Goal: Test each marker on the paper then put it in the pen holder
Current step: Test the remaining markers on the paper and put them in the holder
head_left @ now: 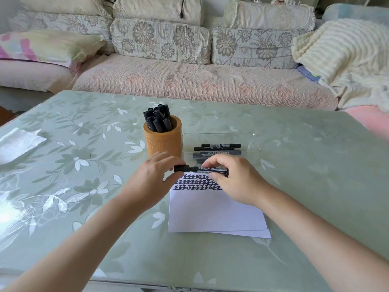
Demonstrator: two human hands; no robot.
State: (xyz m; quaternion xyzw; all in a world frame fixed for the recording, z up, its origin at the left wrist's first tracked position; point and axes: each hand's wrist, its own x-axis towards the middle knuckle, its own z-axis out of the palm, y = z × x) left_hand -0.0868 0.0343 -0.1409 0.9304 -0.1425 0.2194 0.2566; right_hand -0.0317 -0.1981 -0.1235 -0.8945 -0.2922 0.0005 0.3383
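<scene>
A black marker [212,170] lies level above the top of the white paper [214,213], and my right hand [233,180] grips its barrel. My left hand [153,178] pinches the marker's black cap [180,168] at its left end; the cap sits at the tip. Rows of black test marks [196,182] cover the paper's top. The tan pen holder [163,139] stands just behind my left hand with several black markers [157,119] upright in it. A clear tray [221,144] to its right holds several more markers [219,147] lying flat.
Everything rests on a green floral-covered table [84,165]. A white folded tissue [19,144] lies at the left edge. Behind the table is a sofa [189,81] with floral cushions and a cream blanket [347,60] at the right.
</scene>
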